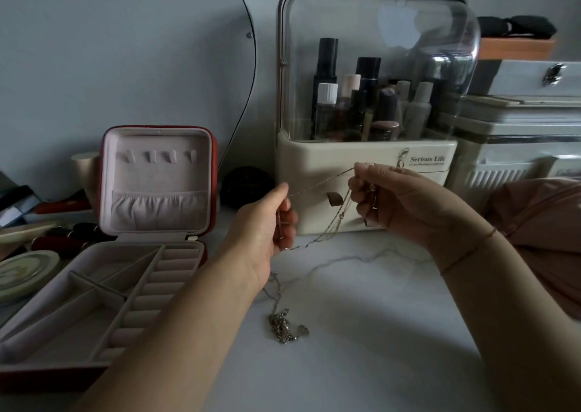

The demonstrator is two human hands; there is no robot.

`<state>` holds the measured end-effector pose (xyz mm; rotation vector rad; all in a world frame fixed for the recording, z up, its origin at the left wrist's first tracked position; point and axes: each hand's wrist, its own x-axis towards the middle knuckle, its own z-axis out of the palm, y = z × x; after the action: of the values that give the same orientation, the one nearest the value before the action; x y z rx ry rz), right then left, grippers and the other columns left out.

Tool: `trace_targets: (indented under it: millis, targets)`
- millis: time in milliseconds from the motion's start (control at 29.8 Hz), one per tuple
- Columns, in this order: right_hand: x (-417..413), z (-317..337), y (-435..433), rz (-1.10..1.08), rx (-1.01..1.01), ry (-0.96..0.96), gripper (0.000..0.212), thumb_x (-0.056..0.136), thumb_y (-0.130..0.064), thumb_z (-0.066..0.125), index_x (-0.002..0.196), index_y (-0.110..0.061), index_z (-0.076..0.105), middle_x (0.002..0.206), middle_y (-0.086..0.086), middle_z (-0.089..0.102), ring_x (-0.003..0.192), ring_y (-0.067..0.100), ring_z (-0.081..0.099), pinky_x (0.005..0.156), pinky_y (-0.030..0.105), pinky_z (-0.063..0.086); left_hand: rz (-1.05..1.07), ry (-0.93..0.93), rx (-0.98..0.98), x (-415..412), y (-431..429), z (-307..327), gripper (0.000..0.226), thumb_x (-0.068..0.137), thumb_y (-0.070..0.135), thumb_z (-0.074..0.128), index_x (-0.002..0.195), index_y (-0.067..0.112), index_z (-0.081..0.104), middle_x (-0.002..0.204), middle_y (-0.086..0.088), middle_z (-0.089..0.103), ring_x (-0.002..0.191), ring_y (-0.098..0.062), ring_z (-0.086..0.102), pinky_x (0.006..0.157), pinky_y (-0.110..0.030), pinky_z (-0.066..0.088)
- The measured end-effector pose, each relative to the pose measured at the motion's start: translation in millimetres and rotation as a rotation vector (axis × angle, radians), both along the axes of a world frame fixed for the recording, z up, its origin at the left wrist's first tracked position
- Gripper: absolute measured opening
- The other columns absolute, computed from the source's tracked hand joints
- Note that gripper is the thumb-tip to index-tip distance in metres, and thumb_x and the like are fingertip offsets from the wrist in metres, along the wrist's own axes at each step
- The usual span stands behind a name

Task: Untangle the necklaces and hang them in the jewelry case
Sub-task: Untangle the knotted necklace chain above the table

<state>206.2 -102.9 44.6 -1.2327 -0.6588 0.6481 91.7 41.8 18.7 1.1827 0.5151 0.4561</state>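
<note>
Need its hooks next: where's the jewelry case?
Head view, left side: the jewelry case sits open on the table, left of the left hand and the cosmetics organizer.

Thin shiny metal necklaces (317, 188); jewelry case (157, 191) lined in matt, seemingly velvety cloth; glossy clear-plastic organizer (377, 66).

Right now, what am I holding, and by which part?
The necklaces' chains. The left hand pinches one stretch, the right hand pinches it further along, with slack hanging below. The knotted clump lies unheld on the table.

The open jewelry case (151, 223) stands left of the cosmetics organizer (367, 172).
</note>
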Motion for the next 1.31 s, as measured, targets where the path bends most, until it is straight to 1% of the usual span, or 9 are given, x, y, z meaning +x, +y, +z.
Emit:
trace_targets:
  millis: [67, 269, 436, 504, 638, 839, 973, 1141, 1309]
  targets:
    - [-1, 0, -1, 0.014, -0.021, -0.04, 0.013, 0.072, -0.024, 0.066, 0.071, -0.013, 0.059, 0.067, -0.001, 0.057, 0.058, 0.007, 0.05, 0.052, 0.017, 0.04, 0.025, 0.034, 0.079, -1, 0, 0, 0.033, 0.09, 0.035, 0.058, 0.062, 0.019, 0.055, 0.057, 0.003, 0.055, 0.049, -0.009, 0.045, 0.049, -0.021, 0.036]
    - [-7, -1, 3, 0.111, -0.109, -0.109, 0.014, 0.075, -0.024, 0.065, 0.073, -0.011, 0.069, 0.071, 0.005, 0.059, 0.056, 0.007, 0.049, 0.052, 0.016, 0.04, -0.07, 0.021, 0.293, -3, -10, -1, 0.021, 0.093, 0.029, 0.055, 0.078, 0.019, 0.067, 0.076, 0.004, 0.066, 0.075, -0.011, 0.056, 0.069, -0.023, 0.041]
    - [-11, 0, 3, 0.13, -0.142, -0.115, 0.024, 0.08, -0.024, 0.057, 0.083, -0.004, 0.068, 0.064, 0.004, 0.055, 0.054, 0.008, 0.046, 0.052, 0.017, 0.037, -0.179, -0.036, 0.297, -4, -11, -3, 0.018, 0.085, 0.035, 0.061, 0.091, 0.021, 0.071, 0.095, 0.004, 0.073, 0.094, -0.01, 0.063, 0.082, -0.025, 0.044]
    - [-12, 0, 3, 0.138, -0.147, -0.113, 0.024, 0.08, -0.025, 0.057, 0.081, -0.004, 0.07, 0.063, 0.004, 0.056, 0.054, 0.008, 0.046, 0.052, 0.018, 0.037, -0.225, -0.078, 0.268, -4, -11, -3, 0.024, 0.078, 0.04, 0.063, 0.092, 0.022, 0.072, 0.096, 0.003, 0.074, 0.096, -0.011, 0.066, 0.089, -0.03, 0.044]
    - [-12, 0, 3, 0.126, -0.151, -0.126, 0.021, 0.078, -0.021, 0.06, 0.084, -0.002, 0.067, 0.062, 0.003, 0.056, 0.055, 0.008, 0.046, 0.052, 0.017, 0.038, -0.273, -0.114, 0.242, -6, -12, -2, 0.03, 0.065, 0.042, 0.067, 0.088, 0.022, 0.072, 0.085, 0.005, 0.073, 0.087, -0.01, 0.066, 0.09, -0.031, 0.044]
    - [-14, 0, 4, 0.12, -0.138, -0.166, 0.017, 0.072, -0.015, 0.063, 0.085, -0.004, 0.066, 0.064, 0.002, 0.057, 0.056, 0.005, 0.049, 0.052, 0.013, 0.042, -0.273, -0.125, 0.192, -6, -13, -2, 0.019, 0.058, 0.027, 0.073, 0.076, 0.019, 0.074, 0.068, 0.005, 0.068, 0.069, -0.008, 0.061, 0.088, -0.032, 0.046]
    - [-13, 0, 5, 0.133, -0.135, -0.167, 0.017, 0.072, -0.014, 0.064, 0.085, -0.003, 0.063, 0.06, -0.001, 0.058, 0.053, 0.003, 0.049, 0.05, 0.013, 0.041, -0.277, -0.121, 0.2, -6, -14, -2, 0.005, 0.072, 0.018, 0.072, 0.071, 0.021, 0.076, 0.064, 0.006, 0.066, 0.067, -0.008, 0.059, 0.084, -0.029, 0.045]
    - [-12, 0, 4, 0.125, -0.127, -0.16, 0.019, 0.074, -0.018, 0.063, 0.086, -0.003, 0.065, 0.061, 0.001, 0.054, 0.052, 0.005, 0.044, 0.049, 0.014, 0.038, -0.241, -0.118, 0.167, -3, -12, -2, 0.01, 0.083, 0.012, 0.066, 0.077, 0.015, 0.072, 0.058, 0.006, 0.059, 0.058, -0.005, 0.054, 0.066, -0.02, 0.046]
    - [-12, 0, 4, 0.103, -0.098, -0.145, 0.017, 0.075, -0.017, 0.061, 0.084, -0.003, 0.066, 0.058, 0.001, 0.055, 0.05, 0.005, 0.044, 0.047, 0.013, 0.038, -0.228, -0.087, 0.209, -2, -10, -6, 0.01, 0.084, 0.016, 0.065, 0.077, 0.018, 0.073, 0.052, 0.009, 0.037, 0.049, -0.005, 0.031, 0.05, -0.018, 0.028]
